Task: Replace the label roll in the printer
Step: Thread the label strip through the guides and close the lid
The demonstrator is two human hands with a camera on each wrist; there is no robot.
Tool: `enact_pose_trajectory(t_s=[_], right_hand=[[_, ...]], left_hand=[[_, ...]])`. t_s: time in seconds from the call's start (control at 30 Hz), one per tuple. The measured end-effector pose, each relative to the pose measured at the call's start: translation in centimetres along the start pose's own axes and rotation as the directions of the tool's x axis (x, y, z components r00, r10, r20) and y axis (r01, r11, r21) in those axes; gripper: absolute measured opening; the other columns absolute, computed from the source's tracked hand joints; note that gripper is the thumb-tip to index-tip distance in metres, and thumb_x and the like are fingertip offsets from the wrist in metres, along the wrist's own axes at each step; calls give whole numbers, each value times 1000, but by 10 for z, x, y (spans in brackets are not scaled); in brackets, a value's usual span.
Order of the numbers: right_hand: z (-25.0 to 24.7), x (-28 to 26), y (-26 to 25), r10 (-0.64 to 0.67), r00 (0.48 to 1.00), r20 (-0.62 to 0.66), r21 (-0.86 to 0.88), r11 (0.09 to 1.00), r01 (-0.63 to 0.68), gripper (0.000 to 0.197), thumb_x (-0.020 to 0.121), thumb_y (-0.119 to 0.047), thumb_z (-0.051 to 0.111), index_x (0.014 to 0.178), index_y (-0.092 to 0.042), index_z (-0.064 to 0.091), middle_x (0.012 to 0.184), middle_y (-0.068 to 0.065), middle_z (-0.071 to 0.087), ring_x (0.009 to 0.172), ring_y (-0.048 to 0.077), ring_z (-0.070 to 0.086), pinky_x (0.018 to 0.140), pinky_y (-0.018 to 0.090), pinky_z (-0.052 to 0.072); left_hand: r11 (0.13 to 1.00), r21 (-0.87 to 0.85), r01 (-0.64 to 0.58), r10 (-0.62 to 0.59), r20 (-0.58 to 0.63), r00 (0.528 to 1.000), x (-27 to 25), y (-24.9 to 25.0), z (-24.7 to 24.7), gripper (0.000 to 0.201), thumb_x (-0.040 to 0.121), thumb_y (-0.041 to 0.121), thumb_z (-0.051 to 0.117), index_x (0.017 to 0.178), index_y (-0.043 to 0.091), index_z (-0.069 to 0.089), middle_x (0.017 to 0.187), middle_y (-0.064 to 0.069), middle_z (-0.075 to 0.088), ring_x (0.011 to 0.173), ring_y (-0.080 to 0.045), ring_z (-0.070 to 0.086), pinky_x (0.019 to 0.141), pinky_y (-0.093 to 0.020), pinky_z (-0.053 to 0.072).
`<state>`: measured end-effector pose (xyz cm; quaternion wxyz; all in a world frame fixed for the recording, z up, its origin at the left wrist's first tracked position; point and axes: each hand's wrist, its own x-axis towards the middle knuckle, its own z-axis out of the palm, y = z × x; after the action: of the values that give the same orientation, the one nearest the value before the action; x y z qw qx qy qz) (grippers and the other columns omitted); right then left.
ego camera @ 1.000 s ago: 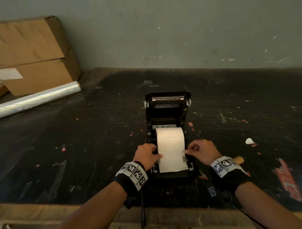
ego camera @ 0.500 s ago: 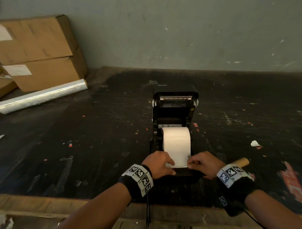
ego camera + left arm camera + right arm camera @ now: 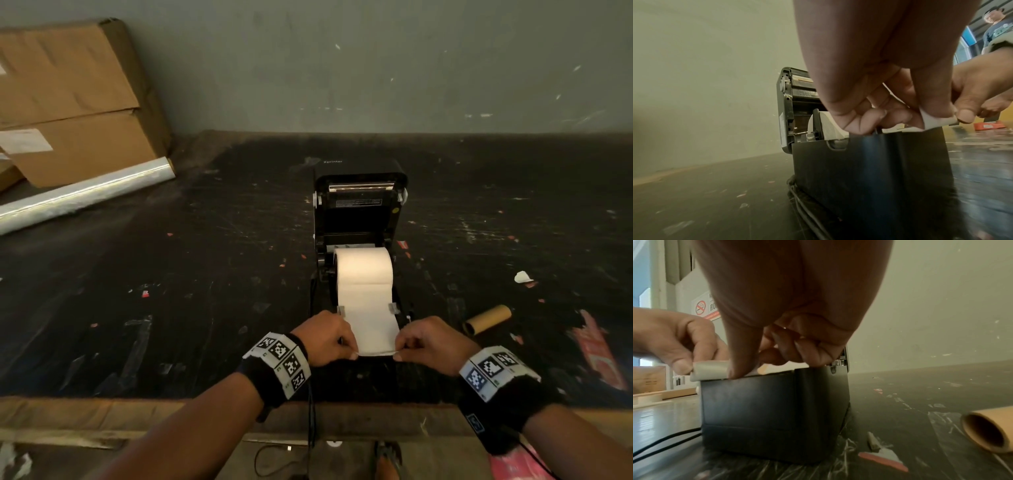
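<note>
Dark scratched tabletop (image 3: 171, 308) carries the black printer (image 3: 359, 212), lid open, label roll (image 3: 363, 270) seated inside. Its free paper end (image 3: 376, 339) stretches toward the person; the left hand (image 3: 325, 339) and right hand (image 3: 428, 342) pinch its two corners between thumb and curled fingers. Right of the fingers lies an empty cardboard core (image 3: 486, 318).

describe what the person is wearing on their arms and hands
Both forearms are bare, with no sleeves or gloves. The left hand and right hand each have a black fabric wrist wrap topped by a white band printed with square black-and-white coded markers. A thin black cable hangs below the left wrist.
</note>
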<state>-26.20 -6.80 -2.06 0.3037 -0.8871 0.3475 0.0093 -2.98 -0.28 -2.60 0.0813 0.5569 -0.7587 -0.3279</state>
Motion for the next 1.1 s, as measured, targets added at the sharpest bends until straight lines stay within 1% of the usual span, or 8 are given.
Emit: enact_pose_trajectory(t_s=[0.2, 0.33, 0.47, 0.67, 0.8, 0.87, 0.97, 1.1], right_hand=[[5, -1, -4, 17, 985, 169, -8, 1000, -16, 17, 79, -32, 69, 90, -20, 74, 69, -14, 62, 64, -4, 56, 68, 11, 44], [12, 2, -6, 43, 974, 221, -44, 998, -34, 20, 78, -32, 70, 91, -18, 74, 64, -20, 58, 61, -8, 53, 68, 9, 43], [15, 4, -7, 85, 959, 269, -58, 996, -72, 19, 76, -34, 70, 89, -20, 74, 63, -21, 59, 64, -5, 55, 73, 20, 46], [14, 5, -7, 106, 932, 346, -48, 994, -95, 19, 76, -37, 69, 89, -23, 74, 68, -20, 61, 66, -5, 55, 70, 18, 44], [-8, 8, -14, 70, 941, 331, 9, 997, -77, 23, 75, -36, 72, 94, -23, 71, 65, -15, 58, 59, -10, 54, 60, 8, 40], [-33, 13, -18, 58, 969, 241, 118, 989, -88, 15, 77, -31, 73, 89, -23, 71, 63, -12, 62, 56, -7, 56, 58, 9, 42], [-79, 27, -19, 91, 995, -34, 196, 977, -83, 6, 79, -30, 70, 84, -26, 71, 74, -9, 70, 68, -2, 62, 65, 13, 45], [-139, 61, -12, 156, 893, -422, 213, 975, -70, 13, 81, -35, 66, 86, -23, 69, 79, 1, 72, 75, 15, 67, 69, 24, 51]], left_hand=[[998, 56, 12, -16, 65, 998, -10, 6, 12, 23, 84, 20, 65, 102, 9, 74, 106, -6, 74, 97, -20, 66, 89, -25, 47], [992, 114, 48, -59, 91, 994, -14, 8, 19, 24, 86, 25, 63, 102, 12, 74, 105, -4, 74, 96, -21, 66, 89, -28, 47], [995, 86, 55, -66, 133, 989, -16, 10, 23, 23, 86, 19, 63, 102, 6, 74, 104, -8, 74, 95, -22, 66, 88, -25, 46], [997, 54, 51, -61, 199, 978, -17, 8, 22, 23, 83, 18, 66, 100, 4, 74, 102, -10, 74, 93, -24, 67, 87, -28, 49], [997, -46, 61, -49, 226, 973, -11, 11, -12, 26, 81, 27, 70, 97, 7, 76, 88, -3, 75, 66, -5, 59, 70, -17, 47], [996, -74, 59, -48, 141, 989, -4, 14, -45, 28, 82, 34, 68, 97, 11, 76, 73, 8, 69, 55, 1, 56, 60, -10, 44], [990, -136, 42, -66, -173, 983, 12, 14, -98, 25, 85, 34, 65, 101, 17, 74, 85, 9, 71, 63, 7, 60, 62, -7, 44], [944, -326, 47, -248, -612, 751, 44, 4, -161, 15, 81, 34, 69, 92, 24, 72, 75, 9, 68, 65, -5, 60, 73, -24, 49]])
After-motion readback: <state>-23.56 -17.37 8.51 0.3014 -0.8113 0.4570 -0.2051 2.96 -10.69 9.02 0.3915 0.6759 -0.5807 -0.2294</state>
